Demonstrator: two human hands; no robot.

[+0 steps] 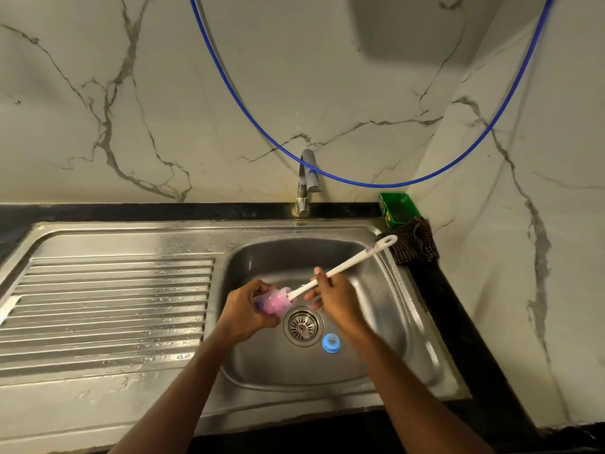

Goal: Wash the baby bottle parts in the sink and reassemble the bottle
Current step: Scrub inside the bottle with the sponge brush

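Our left hand [244, 314] grips the pink bottle [273, 304] at the drain's [302, 326] ten o'clock, mouth toward two o'clock so our right hand [334, 301], pinching the brush [353, 262], can scrub inside. The blue ring [331, 343] lies at the drain's four o'clock.

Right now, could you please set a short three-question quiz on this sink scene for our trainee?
1. True or false: the left hand grips the pink bottle while the bottle brush goes into its mouth.
2. Where does the blue bottle ring lie? A) inside the pink bottle; B) in the basin, beside the drain strainer; C) on the bottle brush.
3. Fill in: the right hand holds the bottle brush by its white ____.

Key: 1 true; 2 B; 3 handle.
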